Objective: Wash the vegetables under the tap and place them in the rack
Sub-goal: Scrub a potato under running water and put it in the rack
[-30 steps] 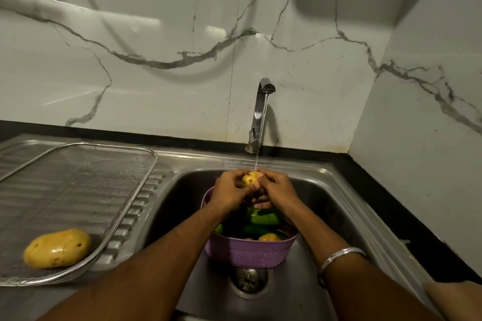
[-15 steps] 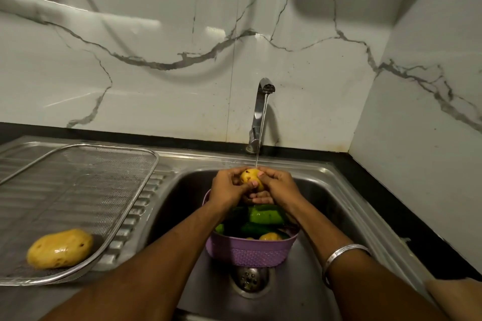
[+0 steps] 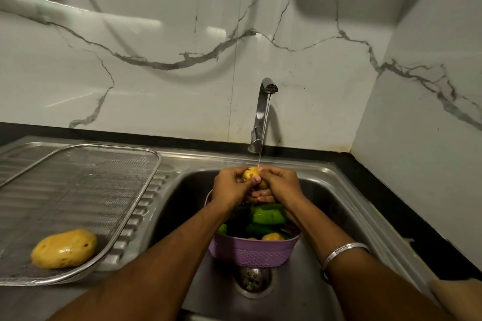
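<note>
A small yellow potato (image 3: 251, 174) is gripped by both the left hand (image 3: 232, 186) and right hand (image 3: 280, 185) under the chrome tap (image 3: 263, 112); rinsing is judged underway. Next, a carry toward nine o'clock, into the steel mesh rack (image 3: 146, 190), is called for.

White marble-look wall panels (image 3: 156, 34) with grey veins meet in a corner at the right; a black tabletop (image 3: 391, 190) edges their base; soft light glares across the left panel.
</note>
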### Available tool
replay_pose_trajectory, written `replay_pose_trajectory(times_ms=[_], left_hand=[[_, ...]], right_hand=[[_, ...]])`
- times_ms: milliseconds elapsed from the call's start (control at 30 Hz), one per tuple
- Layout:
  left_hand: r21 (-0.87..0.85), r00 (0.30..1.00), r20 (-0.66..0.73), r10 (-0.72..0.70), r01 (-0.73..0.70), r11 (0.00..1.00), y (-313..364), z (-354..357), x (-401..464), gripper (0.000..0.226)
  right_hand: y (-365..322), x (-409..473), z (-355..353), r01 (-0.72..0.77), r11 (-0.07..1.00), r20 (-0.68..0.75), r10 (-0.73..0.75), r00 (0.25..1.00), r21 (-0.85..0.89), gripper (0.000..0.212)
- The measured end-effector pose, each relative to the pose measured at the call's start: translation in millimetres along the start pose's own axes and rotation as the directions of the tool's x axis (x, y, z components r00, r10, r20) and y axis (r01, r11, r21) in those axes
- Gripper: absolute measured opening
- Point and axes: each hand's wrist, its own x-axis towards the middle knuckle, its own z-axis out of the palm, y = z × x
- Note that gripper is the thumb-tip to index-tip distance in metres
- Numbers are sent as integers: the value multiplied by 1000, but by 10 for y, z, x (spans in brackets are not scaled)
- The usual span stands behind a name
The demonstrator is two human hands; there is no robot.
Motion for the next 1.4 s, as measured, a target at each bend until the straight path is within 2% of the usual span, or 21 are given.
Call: replay_pose_trajectory(times_ms=[67,133,267,333,433,533,633,733,800,900,1000,1067,1233,1400], left_hand=[[3,1000,26,15,-15,1000,22,34,-13,31],[4,999,34,28,-28,1000,44,27,-31,31],[-21,1000,15,11,-11,1000,23,-76,-25,33],[-29,1000,18,0,0,1000,7,-90,-13,33],[-51,999,38,7,-5,999,33,-34,-27,30],[56,998,26,50,-52,997,4,24,-9,34],[34,999,10,42,-42,999,4,36,13,45],[-26,998,54,-19,21,999,32,22,25,43],[3,995,96,10,-10,1000,15,28,35,44],[89,986,128,106,-117,989,-9,54,15,44],[101,976,149,159,-175,979,22,58,2,48],[72,980,131,150,-161,984,13,39,22,51],[39,991,85,102,-106,994,-65,-14,52,43],[-32,990,109,92,-89,996,-62,-17,26,32]], right_hand=[[18,-3,13,46,999,-80,-45,996,6,29],[17,4,26,50,999,-91,-51,995,-22,31],[-35,-5,17,-31,999,69,30,997,13,32],[-38,-10,6,-40,999,93,37,995,26,35],[-1,-19,-3,5,998,1,-5,1000,63,28],[31,-10,2,44,998,-76,-41,996,33,27],[21,16,24,59,998,-80,-57,995,21,23],[-15,46,28,66,995,-54,-61,997,78,36],[15,78,13,39,996,-42,-36,998,77,40],[58,43,14,34,999,-29,-33,999,33,28],[15,42,4,58,998,-128,-54,990,27,24],[-38,61,-23,13,996,-135,-2,991,83,20],[-70,40,-83,-123,977,25,121,992,172,24],[-95,-18,-104,-113,982,-34,119,992,155,19]])
